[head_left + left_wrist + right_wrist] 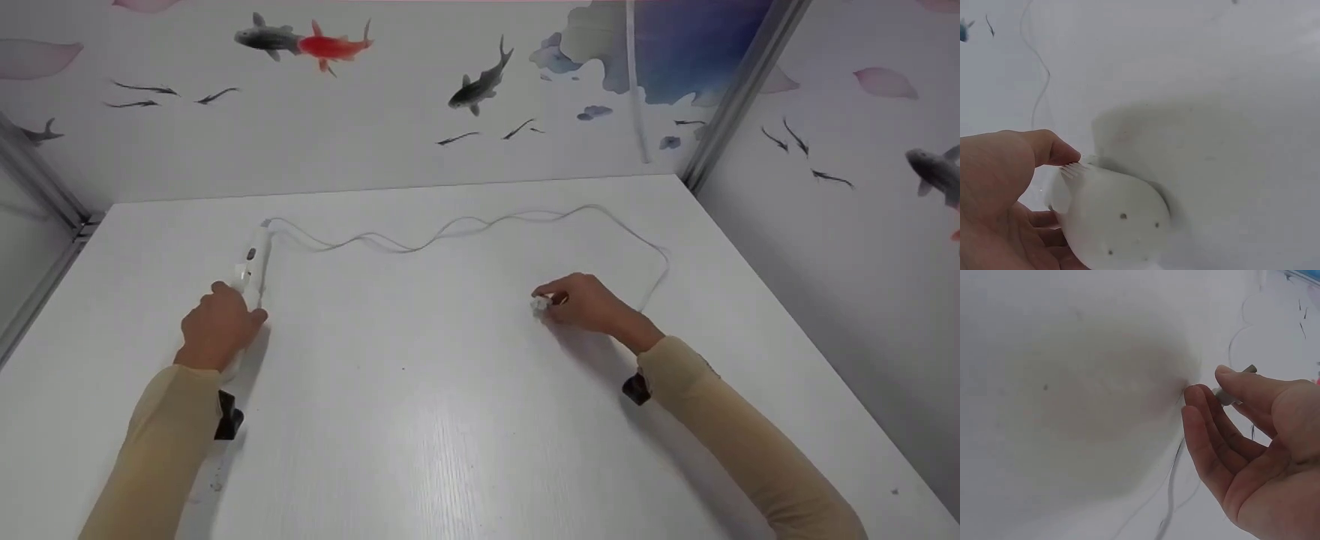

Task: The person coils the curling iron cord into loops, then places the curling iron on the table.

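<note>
At the left side of the white table, the left hand grips a long white appliance, thumb on one side and fingers curled round the other. From the appliance's far end a thin pale cable runs in loose waves rightward, then bends back toward the right wrist. The right hand narrowly pinches a small pale connector between thumb and fingers, right of centre.
</note>
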Available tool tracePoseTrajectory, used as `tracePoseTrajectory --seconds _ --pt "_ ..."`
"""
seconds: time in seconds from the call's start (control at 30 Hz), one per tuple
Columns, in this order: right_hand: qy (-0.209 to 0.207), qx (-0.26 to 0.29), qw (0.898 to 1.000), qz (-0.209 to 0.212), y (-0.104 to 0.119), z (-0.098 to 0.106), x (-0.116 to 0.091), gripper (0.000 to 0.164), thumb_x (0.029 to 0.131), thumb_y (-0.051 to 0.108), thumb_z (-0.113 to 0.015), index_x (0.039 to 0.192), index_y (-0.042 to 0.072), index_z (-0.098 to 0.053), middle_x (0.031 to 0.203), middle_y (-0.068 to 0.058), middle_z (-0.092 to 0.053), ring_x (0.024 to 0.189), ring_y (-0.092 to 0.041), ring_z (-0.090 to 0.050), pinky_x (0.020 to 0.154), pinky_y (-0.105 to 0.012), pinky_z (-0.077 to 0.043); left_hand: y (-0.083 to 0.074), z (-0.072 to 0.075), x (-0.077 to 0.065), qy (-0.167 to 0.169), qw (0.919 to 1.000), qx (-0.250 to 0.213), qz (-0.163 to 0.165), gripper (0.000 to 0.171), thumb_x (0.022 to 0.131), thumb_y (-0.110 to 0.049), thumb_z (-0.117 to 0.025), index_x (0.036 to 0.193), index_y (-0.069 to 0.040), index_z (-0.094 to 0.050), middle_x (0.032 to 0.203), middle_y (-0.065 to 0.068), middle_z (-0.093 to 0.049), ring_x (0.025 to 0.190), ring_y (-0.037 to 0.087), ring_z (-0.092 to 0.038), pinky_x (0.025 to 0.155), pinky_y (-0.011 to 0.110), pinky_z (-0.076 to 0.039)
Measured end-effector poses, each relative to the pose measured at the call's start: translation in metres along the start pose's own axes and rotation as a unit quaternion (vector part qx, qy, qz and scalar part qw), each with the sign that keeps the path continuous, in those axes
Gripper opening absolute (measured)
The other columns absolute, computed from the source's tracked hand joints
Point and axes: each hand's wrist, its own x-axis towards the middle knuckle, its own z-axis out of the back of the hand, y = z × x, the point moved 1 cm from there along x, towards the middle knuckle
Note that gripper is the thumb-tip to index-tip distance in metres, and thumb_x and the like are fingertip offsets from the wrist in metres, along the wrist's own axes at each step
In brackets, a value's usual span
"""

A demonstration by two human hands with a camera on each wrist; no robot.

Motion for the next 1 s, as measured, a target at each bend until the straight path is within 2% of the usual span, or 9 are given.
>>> tracePoseTrajectory --seconds 0.1,0.2,0.33,0.43,0.57,0.7,0.77,0.9,1.0 --pt "0.005 0.008 1.0 0.005 -0.006 0.002 -0.003 0.04 0.093 0.007 -0.063 0.133 0.012 -0.065 0.122 -0.015 -0.067 0.098 -0.023 -0.063 0.075 -0.028 -0.05 0.001 0.0 -0.002 0.006 1.0 0.001 0.001 0.05 0.096 -0.022 -0.053 0.113 0.024 -0.041 0.092 0.036 -0.057 0.074 0.036 -0.06 0.061 0.044 -0.049" --pt "0.022 0.02 1.0 0.004 -0.01 0.005 -0.005 0.039 0.096 0.006 -0.056 0.132 0.013 -0.065 0.127 -0.014 -0.064 0.095 -0.023 -0.063 0.074 -0.029 -0.05 0.002 0.0 -0.003 0.005 1.0 0.0 0.004 0.051 0.096 -0.022 -0.053 0.114 0.024 -0.041 0.092 0.035 -0.058 0.073 0.034 -0.06 0.059 0.042 -0.048" --pt "0.029 0.043 0.998 -0.037 -0.012 0.007 -0.007 0.034 0.099 0.017 -0.049 0.125 0.016 -0.07 0.112 -0.012 -0.069 0.08 -0.018 -0.06 0.069 -0.029 -0.049 0.004 -0.001 -0.002 -0.001 0.9999 -0.005 0.01 0.052 0.095 -0.023 -0.054 0.114 0.024 -0.04 0.094 0.036 -0.057 0.074 0.037 -0.061 0.061 0.043 -0.049" --pt "0.011 0.033 0.997 -0.065 -0.01 0.007 -0.008 0.031 0.1 0.032 -0.056 0.119 0.014 -0.073 0.088 -0.008 -0.073 0.072 -0.016 -0.062 0.065 -0.028 -0.049 0.003 -0.002 -0.002 -0.004 0.9998 -0.01 0.018 0.055 0.095 -0.025 -0.055 0.116 0.023 -0.039 0.097 0.037 -0.057 0.078 0.039 -0.062 0.062 0.045 -0.05" --pt "-0.021 -0.018 0.996 -0.081 -0.003 0.004 -0.01 0.037 0.092 0.041 -0.07 0.112 0.01 -0.077 0.075 -0.003 -0.074 0.065 -0.013 -0.065 0.058 -0.026 -0.045 0.001 -0.003 -0.003 -0.003 0.9992 -0.021 0.033 0.058 0.094 -0.024 -0.056 0.122 0.022 -0.035 0.101 0.039 -0.056 0.083 0.042 -0.062 0.066 0.047 -0.05" --pt "-0.037 -0.037 0.994 -0.099 0.002 0.004 -0.014 0.031 0.09 0.035 -0.074 0.107 0.01 -0.079 0.078 -0.003 -0.076 0.065 -0.012 -0.067 0.056 -0.025 -0.044 -0.002 -0.003 -0.006 -0.005 0.9986 -0.038 0.037 0.064 0.094 -0.024 -0.059 0.128 0.022 -0.03 0.107 0.04 -0.051 0.091 0.048 -0.06 0.072 0.052 -0.051" --pt "-0.035 -0.034 0.994 -0.098 0.003 0.006 -0.017 0.03 0.091 0.03 -0.073 0.112 0.01 -0.077 0.079 -0.005 -0.076 0.066 -0.013 -0.067 0.056 -0.025 -0.046 -0.004 -0.004 -0.007 -0.009 0.9987 -0.04 0.031 0.064 0.095 -0.024 -0.059 0.127 0.023 -0.031 0.106 0.04 -0.05 0.09 0.047 -0.059 0.071 0.052 -0.051" --pt "-0.031 -0.027 0.996 -0.08 0.0 0.009 -0.024 0.037 0.093 0.02 -0.069 0.128 0.006 -0.067 0.084 -0.01 -0.076 0.068 -0.016 -0.069 0.058 -0.025 -0.048 -0.002 -0.003 -0.007 -0.006 0.9988 -0.042 0.022 0.051 0.096 -0.022 -0.054 0.115 0.024 -0.045 0.094 0.034 -0.055 0.078 0.037 -0.059 0.059 0.041 -0.049" --pt "-0.039 -0.014 0.996 -0.085 -0.004 0.01 -0.027 0.039 0.094 0.017 -0.067 0.129 0.003 -0.062 0.096 -0.015 -0.075 0.078 -0.021 -0.07 0.065 -0.028 -0.05 0.001 -0.002 -0.006 0.003 0.9979 -0.054 0.035 0.046 0.097 -0.024 -0.05 0.107 0.021 -0.051 0.086 0.027 -0.058 0.07 0.029 -0.057 0.054 0.035 -0.046"
